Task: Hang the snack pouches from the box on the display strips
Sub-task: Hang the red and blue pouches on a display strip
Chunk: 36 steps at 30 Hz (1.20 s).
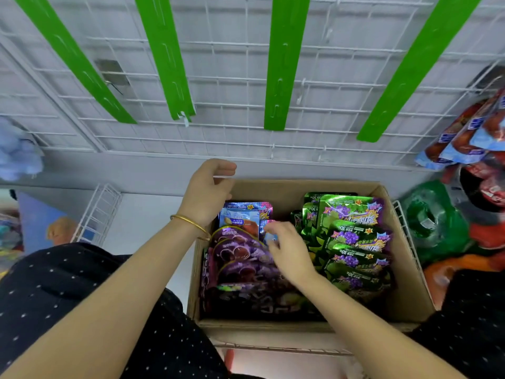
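At the far left edge hangs a soft pale-blue bundle (16,151), blurred. Behind everything stands a white wire grid panel (232,91), and 4 green display strips (166,58) hang down it side by side, all bare of pouches. The 2nd from the left ends in a small white clip (185,119).

Below, a dark dotted garment (54,283) covers the person's lap. The left grip (207,192), a bare hand with a gold bangle (191,224) at the wrist, hovers over the far left corner of the cardboard box (407,283). Its fingers are loosely curled and apart, holding nothing.

The snack pouches lie in the box in 2 rows. The left row holds purple pouches (240,258) near the person and blue-and-pink pouches (240,217) at the far end. The right grip (287,250) reaches down between the rows, its fingertips (270,228) on a blue-and-pink pouch. They are blurred, so I cannot tell whether they pinch it or only touch it. The right row is a stack of overlapping green pouches (355,236) printed with grapes.

Right of the box sits a green plastic bag (431,220), and above it red-and-blue packets (464,135) hang at the panel's right edge.
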Tool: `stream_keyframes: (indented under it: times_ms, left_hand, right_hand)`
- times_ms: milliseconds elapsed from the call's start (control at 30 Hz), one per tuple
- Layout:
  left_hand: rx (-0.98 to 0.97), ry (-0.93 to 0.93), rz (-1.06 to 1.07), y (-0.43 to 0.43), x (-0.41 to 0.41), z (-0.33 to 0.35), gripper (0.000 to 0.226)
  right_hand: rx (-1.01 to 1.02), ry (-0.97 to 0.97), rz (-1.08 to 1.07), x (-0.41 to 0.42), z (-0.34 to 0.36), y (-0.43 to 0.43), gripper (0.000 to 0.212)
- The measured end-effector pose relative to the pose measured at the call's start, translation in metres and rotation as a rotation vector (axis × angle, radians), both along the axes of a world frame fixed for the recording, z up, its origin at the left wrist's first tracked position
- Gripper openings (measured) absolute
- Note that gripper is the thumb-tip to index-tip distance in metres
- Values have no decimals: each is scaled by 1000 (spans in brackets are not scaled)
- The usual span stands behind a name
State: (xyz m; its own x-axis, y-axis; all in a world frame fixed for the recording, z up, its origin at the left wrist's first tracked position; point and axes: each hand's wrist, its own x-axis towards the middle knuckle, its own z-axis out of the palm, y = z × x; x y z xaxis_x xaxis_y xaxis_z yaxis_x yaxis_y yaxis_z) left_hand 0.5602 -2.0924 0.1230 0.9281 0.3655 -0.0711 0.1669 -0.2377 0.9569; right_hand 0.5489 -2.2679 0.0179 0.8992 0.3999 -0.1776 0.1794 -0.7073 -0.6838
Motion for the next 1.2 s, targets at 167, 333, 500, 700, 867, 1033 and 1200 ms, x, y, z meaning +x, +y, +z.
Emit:
stream_keyframes:
  times_ms: [167, 333, 500, 700, 867, 1033, 1200]
  left_hand:
    - [15, 10, 2, -1, 0, 1, 22]
    - [42, 12, -1, -4, 1, 2, 21]
    - [30, 36, -39, -9, 3, -1, 18]
    - [0, 99, -213, -30, 1, -1, 40]
    - [-127, 76, -367, -68, 12, 26, 28]
    - [-20, -109, -436, -119, 49, 89, 19]
    - [386, -265, -643, -182, 89, 156, 4]
  right_hand:
    - [-243, 160, -96, 12, -21, 1, 22]
    - [-358, 44, -94, 15, -8, 1, 7]
    - [-197, -258, -147, 26, 48, -14, 15]
    - [466, -20, -507, 53, 108, -66, 13]
    - [797, 312, -735, 56, 134, -112, 22]
    - [459, -49, -687, 61, 163, -153, 22]
    - [497, -589, -404, 69, 234, -184, 21]
